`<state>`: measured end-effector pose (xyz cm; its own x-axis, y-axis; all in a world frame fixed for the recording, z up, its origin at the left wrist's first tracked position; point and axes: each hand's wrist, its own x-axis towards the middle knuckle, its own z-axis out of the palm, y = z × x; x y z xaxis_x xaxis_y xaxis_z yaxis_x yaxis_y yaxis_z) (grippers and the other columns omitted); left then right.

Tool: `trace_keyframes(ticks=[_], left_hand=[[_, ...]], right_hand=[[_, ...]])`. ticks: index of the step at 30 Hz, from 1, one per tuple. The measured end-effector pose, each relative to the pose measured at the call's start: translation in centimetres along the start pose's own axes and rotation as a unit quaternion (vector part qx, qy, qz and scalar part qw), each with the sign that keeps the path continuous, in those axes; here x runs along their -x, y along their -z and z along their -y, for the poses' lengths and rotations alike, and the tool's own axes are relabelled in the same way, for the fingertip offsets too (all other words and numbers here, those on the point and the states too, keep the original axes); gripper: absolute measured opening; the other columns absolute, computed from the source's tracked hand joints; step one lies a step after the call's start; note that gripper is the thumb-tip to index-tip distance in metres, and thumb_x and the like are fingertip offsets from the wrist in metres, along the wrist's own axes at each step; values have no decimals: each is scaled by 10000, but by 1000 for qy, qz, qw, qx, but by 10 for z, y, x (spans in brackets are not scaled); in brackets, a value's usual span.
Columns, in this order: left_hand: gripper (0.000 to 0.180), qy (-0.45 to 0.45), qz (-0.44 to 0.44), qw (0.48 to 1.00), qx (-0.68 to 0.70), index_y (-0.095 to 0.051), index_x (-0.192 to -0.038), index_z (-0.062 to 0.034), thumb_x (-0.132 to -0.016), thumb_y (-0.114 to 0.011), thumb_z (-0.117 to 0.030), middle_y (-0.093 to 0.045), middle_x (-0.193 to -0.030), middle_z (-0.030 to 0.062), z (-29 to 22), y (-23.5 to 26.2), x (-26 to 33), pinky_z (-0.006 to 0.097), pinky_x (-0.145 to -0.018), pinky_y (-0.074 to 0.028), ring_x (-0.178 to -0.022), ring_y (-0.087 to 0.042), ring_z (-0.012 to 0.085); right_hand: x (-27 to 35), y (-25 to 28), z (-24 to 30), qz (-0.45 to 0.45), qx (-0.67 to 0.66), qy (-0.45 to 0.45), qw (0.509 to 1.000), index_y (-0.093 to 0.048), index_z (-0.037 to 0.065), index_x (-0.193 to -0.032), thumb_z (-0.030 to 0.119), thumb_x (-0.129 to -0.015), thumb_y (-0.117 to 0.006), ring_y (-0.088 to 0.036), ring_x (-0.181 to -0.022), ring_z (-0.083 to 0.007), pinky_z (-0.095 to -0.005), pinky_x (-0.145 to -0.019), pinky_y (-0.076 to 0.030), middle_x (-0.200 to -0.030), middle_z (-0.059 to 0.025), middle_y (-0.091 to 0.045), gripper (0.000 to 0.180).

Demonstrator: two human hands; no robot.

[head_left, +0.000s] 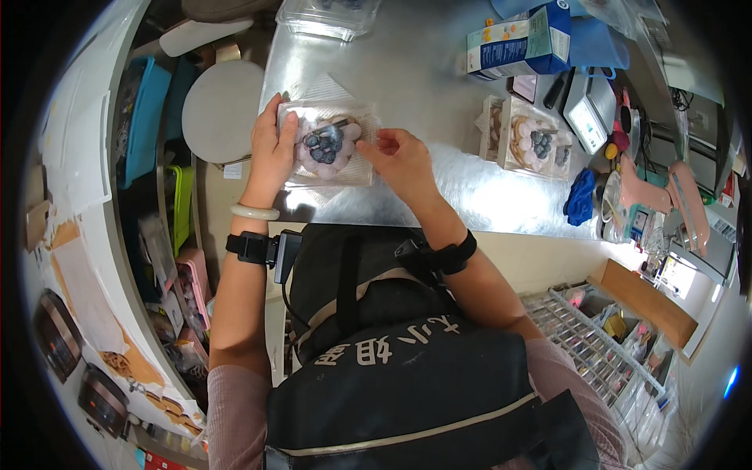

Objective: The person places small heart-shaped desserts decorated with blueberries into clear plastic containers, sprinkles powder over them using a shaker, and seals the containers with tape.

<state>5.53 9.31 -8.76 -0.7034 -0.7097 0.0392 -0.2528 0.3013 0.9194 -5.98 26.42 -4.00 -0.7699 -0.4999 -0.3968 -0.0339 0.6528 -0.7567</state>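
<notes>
A clear plastic cake box (354, 177) stands on the metal table in front of me. Through its top shows a small pale cake (323, 167) with a scalloped cream border and a heap of blueberries (323, 146) in the middle. Along the box's left side lies my left hand (271, 149), its thumb on the top edge and its fingers around the far corner. My right hand (406, 168) is at the box's right edge, thumb and forefinger drawn together there; whatever they pinch is too small to make out. A patterned paper sheet (327, 86) peeks out beneath the box.
More boxed blueberry cakes (533, 145) stand at the right. Behind them are a blue-and-white carton (521, 43), a phone (523, 88) and a scale (587, 113). A blue crumpled cloth (580, 197) lies near a pink stand mixer (646, 188). A round stool (223, 111) stands left of the table.
</notes>
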Motion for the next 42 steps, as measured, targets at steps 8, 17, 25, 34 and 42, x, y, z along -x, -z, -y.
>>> trace_keyframes(ticks=[8, 17, 25, 34, 42], left_hand=[[465, 46, 11, 994, 95, -400, -1233, 35, -900, -447, -286, -469, -1187, 181, 6, -4, 0, 337, -957, -315, -1106, -435, 280], [453, 39, 17, 997, 59, -400, -1242, 1, -904, -431, -298, -449, -1199, 164, 1, -4, 4, 341, -976, -287, -1119, -411, 276], [429, 38, 10, 998, 55, -417, -1224, -6, -907, -415, -296, -458, -1184, 160, 0, -8, 1, 343, -977, -279, -1113, -410, 276], [468, 82, 25, 993, 79, -368, -1285, -19, -933, -385, -326, -464, -1204, 92, -3, 3, 1, 249, -906, -333, -1060, -439, 151], [286, 196, 105, 963, 153, -519, -1155, -6, -889, -414, -26, -556, -909, 17, 3, 43, 8, 176, -642, -412, -682, -486, 68]], right_hand=[[-27, 4, -8, -26, -115, 34, 992, -568, -44, -1034, 259, -796, -639, -580, -751, -120, -238, -571, -491, -852, -80, -613, 392], [-67, -6, -21, 1, -62, 145, 987, -617, -42, -936, 167, -848, -574, -573, -602, -122, -233, -553, -485, -766, -77, -616, 230], [-74, -1, -22, 31, -41, 175, 983, -625, -24, -894, 179, -842, -562, -574, -638, -216, -292, -588, -466, -750, -126, -607, 219], [-56, 15, -19, 26, -55, 96, 994, -612, -17, -924, 192, -853, -539, -575, -597, -169, -267, -559, -454, -728, -102, -614, 232], [22, 30, -23, 266, -211, -171, 925, -491, -64, -1131, 166, -846, -576, -626, -745, -148, -237, -638, -501, -881, -109, -639, 376]])
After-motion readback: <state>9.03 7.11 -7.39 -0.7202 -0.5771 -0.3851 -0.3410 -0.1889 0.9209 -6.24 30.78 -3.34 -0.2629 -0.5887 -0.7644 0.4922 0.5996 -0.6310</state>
